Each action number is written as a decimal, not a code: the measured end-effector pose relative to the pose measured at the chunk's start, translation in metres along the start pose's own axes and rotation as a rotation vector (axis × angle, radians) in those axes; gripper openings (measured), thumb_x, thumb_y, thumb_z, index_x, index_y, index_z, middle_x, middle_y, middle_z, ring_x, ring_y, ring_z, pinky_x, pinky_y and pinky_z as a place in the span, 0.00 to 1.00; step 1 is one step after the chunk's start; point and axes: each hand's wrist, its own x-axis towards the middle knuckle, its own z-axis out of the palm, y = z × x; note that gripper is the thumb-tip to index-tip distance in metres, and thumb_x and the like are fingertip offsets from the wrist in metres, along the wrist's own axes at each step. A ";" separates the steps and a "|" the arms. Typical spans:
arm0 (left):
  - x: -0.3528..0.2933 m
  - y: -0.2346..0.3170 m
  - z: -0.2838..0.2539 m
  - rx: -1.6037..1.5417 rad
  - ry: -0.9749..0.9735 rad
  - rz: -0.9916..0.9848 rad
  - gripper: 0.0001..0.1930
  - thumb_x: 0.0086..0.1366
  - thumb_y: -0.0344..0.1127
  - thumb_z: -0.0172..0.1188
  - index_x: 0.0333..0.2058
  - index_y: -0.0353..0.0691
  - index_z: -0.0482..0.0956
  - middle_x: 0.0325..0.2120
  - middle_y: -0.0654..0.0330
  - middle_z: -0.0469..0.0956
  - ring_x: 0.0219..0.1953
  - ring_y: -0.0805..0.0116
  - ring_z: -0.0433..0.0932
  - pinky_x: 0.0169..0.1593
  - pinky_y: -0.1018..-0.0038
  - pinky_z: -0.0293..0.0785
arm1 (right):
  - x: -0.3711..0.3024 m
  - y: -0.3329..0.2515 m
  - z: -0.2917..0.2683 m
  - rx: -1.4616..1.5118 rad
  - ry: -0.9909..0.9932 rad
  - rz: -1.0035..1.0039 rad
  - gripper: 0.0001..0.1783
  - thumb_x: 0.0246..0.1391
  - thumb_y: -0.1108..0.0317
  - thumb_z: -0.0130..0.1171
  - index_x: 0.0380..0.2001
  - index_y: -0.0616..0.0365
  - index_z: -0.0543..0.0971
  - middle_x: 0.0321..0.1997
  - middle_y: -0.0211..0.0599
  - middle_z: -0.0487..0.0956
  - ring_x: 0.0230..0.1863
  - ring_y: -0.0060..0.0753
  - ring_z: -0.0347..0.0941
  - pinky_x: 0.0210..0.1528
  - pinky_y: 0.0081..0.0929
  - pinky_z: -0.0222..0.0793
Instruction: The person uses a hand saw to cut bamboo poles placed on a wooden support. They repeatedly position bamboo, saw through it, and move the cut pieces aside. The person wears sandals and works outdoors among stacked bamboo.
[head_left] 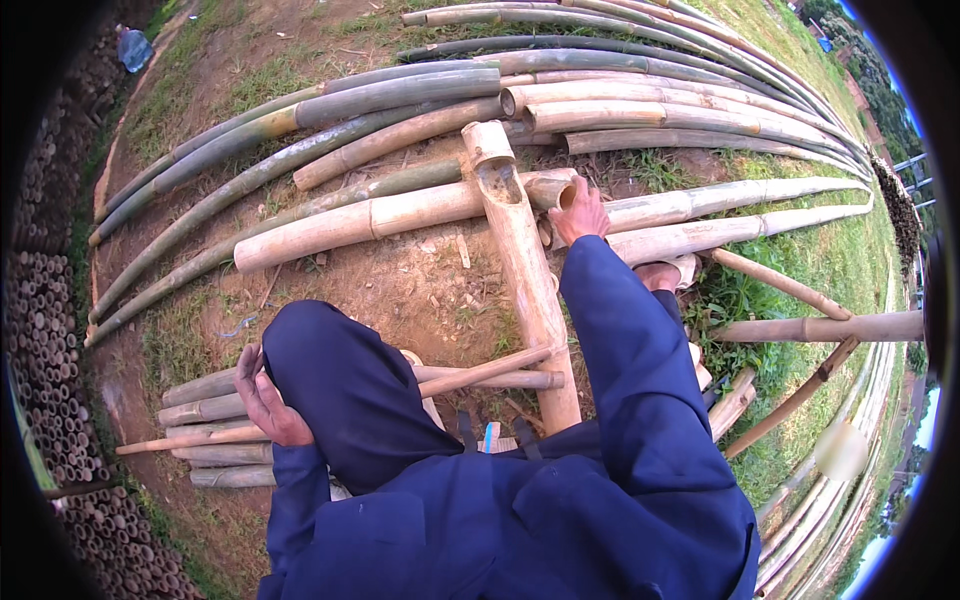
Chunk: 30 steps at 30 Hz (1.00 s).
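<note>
Outdoors, on bare dirt with patches of grass, a person in dark blue work clothes bends over a notched bamboo pole (522,262) that runs from near the body away toward a row of long poles. Its far end is cut open, with a hollow mouth and a scooped notch just behind it. The right hand (578,212) reaches forward, fingers loosely spread and holding nothing, and rests against the cut end of a short bamboo section (548,188) that lies across the notch (whether the fingertips press on it or only touch it I cannot tell). The left hand (266,398) hangs low beside the raised left knee (335,375), fingers half curled and empty, just above a small stack of short bamboo pieces (205,412) lying on the ground. A thin bamboo stick (485,370) slants across that stack and touches the notched pole near the person's body. Beyond the hands, long bamboo poles (640,120), some green and some pale yellow, lie side by side in a broad fan. To the right a rough bamboo frame (815,328) stands in taller grass. Along the left rim, stacked bamboo ends (45,330) show as round hollow circles.
</note>
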 end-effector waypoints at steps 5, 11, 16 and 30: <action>0.011 0.002 0.003 0.042 -0.089 0.036 0.27 0.78 0.43 0.43 0.65 0.26 0.63 0.60 0.46 0.70 0.62 0.57 0.70 0.69 0.62 0.62 | 0.000 0.012 -0.023 0.099 0.107 -0.121 0.40 0.40 0.57 0.76 0.60 0.40 0.73 0.55 0.42 0.75 0.55 0.52 0.77 0.55 0.47 0.75; 0.011 -0.003 0.008 -0.015 -0.102 0.019 0.26 0.78 0.43 0.43 0.64 0.27 0.63 0.60 0.45 0.70 0.63 0.57 0.70 0.69 0.62 0.61 | -0.017 0.064 -0.122 0.270 0.229 -0.184 0.40 0.37 0.59 0.78 0.57 0.46 0.76 0.52 0.43 0.76 0.55 0.50 0.77 0.59 0.44 0.74; 0.012 0.007 0.018 0.037 -0.141 0.062 0.27 0.78 0.45 0.44 0.65 0.27 0.64 0.60 0.46 0.70 0.63 0.56 0.69 0.69 0.62 0.61 | -0.083 0.149 -0.217 0.405 0.297 -0.026 0.40 0.36 0.57 0.80 0.56 0.53 0.79 0.56 0.45 0.80 0.56 0.47 0.78 0.60 0.40 0.74; 0.030 0.055 0.067 0.321 -0.444 0.134 0.27 0.75 0.49 0.55 0.59 0.29 0.73 0.57 0.45 0.76 0.58 0.56 0.75 0.62 0.63 0.70 | -0.477 0.290 -0.299 -0.123 0.394 0.674 0.35 0.36 0.53 0.76 0.51 0.49 0.81 0.49 0.41 0.81 0.50 0.49 0.80 0.56 0.39 0.75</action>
